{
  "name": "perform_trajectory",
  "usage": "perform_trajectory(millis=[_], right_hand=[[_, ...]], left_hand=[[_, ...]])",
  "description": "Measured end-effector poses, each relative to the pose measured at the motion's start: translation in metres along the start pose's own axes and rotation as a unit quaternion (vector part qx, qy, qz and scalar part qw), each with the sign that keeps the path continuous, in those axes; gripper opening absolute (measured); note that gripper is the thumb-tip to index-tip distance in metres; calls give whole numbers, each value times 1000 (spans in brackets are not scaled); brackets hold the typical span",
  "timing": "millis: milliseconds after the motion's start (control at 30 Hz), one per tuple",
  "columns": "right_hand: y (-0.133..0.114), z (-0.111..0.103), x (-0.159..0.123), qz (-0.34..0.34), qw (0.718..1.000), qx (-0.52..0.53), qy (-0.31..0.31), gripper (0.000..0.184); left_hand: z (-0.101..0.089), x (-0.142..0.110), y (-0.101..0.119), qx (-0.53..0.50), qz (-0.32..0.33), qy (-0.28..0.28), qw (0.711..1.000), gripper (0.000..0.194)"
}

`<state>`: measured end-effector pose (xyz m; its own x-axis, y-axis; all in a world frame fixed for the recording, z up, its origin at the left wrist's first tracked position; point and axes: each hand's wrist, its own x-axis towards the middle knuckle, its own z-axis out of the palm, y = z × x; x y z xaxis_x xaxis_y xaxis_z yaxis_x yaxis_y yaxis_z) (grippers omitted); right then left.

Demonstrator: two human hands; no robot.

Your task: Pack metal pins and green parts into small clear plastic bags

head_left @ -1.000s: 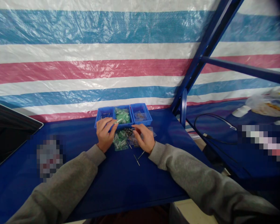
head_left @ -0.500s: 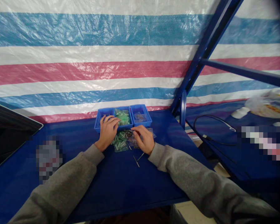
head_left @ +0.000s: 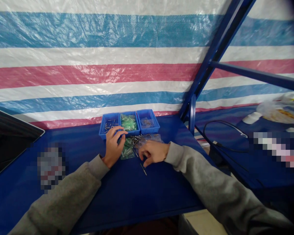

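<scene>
Left hand (head_left: 114, 147) is open; right hand (head_left: 155, 151), grip unclear, reaches beside thin metal pin (head_left: 143, 169), calling for fine pinch.

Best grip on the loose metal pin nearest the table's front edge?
Likely a pinch across its long sides, from above: the pin is slim and lies flat on the table, near end clear of the right hand.

left hand (head_left: 114, 145): open, fingers curved | right hand (head_left: 152, 152): fingers bent downward
</scene>
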<state>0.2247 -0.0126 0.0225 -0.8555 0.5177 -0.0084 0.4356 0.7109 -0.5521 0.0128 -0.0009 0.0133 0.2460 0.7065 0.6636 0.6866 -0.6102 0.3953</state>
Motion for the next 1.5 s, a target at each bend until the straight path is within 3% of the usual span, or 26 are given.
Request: perform_trajectory(millis=[100, 367, 667, 1067, 1200, 1333, 1500], right_hand=[[-10, -6, -5, 5, 999, -9, -35, 40], [-7, 3, -1, 69, 991, -51, -103, 44], [-9, 4, 4, 74, 989, -117, -54, 11], [-19, 10, 5, 111, 966, -235, 1, 19], [-14, 10, 5, 114, 975, -190, 29, 15], [-3, 6, 4, 90, 984, -79, 135, 10], [11, 7, 4, 88, 964, 83, 236, 4]], left_hand=[[2, -3, 0, -18, 13, 9, 1000, 16], [5, -11, -3, -67, 77, 31, 994, 19], [4, -13, -4, -101, 58, 5, 993, 26], [6, -10, -3, -118, 33, -25, 992, 26], [5, -9, -1, -129, 29, -33, 991, 26], [5, -10, -1, -137, 30, -43, 989, 25], [6, -10, -2, -143, 30, -58, 988, 22]])
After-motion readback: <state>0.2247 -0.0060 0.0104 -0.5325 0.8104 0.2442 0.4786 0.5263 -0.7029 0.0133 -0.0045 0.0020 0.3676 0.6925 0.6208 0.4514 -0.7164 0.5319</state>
